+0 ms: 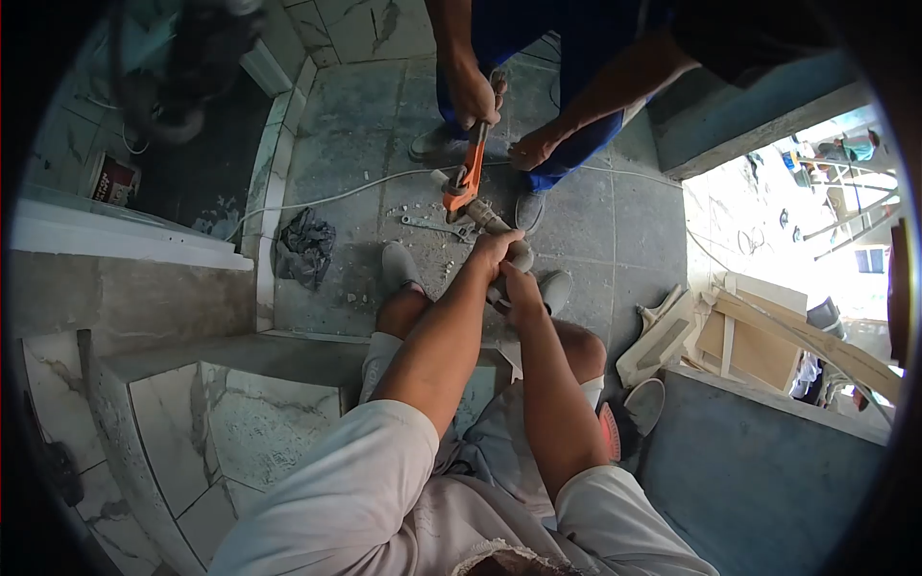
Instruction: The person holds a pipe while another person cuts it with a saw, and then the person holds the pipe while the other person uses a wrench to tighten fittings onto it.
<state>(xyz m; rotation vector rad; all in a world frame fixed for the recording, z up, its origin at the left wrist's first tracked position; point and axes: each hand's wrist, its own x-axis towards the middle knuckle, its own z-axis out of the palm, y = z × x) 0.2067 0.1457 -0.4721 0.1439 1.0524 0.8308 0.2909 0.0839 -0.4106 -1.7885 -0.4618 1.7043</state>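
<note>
My left hand [496, 248] is wrapped round a greyish pipe fitting [487, 217] that points away from me. Just behind it my right hand [519, 280] is closed on the same piece, near its rounded, elbow-like end [521, 255]. An orange pipe wrench [469, 176] has its jaw at the far end of the fitting. Another person's hand [473, 96] grips the wrench handle, while that person's other hand [534, 150] hangs beside it, touching nothing I can make out. On the floor below lies a metal spanner [430, 225].
Rubble bits and a crumpled black plastic bag [305, 248] lie on the tiled floor [355, 115]. A pale cable [370, 182] runs across it. Boards [759, 331] lean at right behind a grey low wall [749, 461]. A tiled ledge [269, 422] is at left.
</note>
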